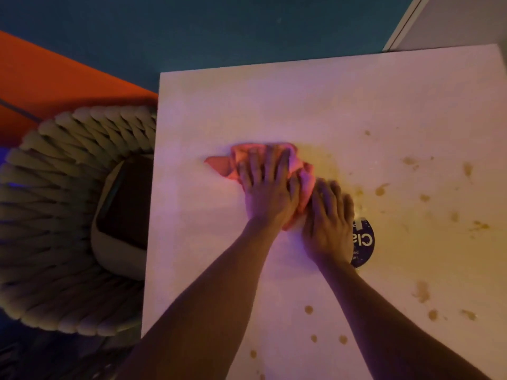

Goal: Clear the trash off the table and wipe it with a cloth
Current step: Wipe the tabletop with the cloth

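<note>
Both our hands, left (270, 192) and right (330, 220), press flat-fingered on cloth (238, 160) atop stained table (329, 105).

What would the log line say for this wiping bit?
step: wiping | left hand and right hand: pressing cloth flat on table | left to do: brown stains at right

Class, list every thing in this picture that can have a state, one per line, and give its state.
cloth: bunched, lying on the table, pressed under both hands
left hand: fingers spread flat, pressing the cloth
right hand: fingers flat, resting on the cloth's edge
table: spotted with brown stains on its right side
round sticker: flat on the table, partly hidden by the right hand
</note>
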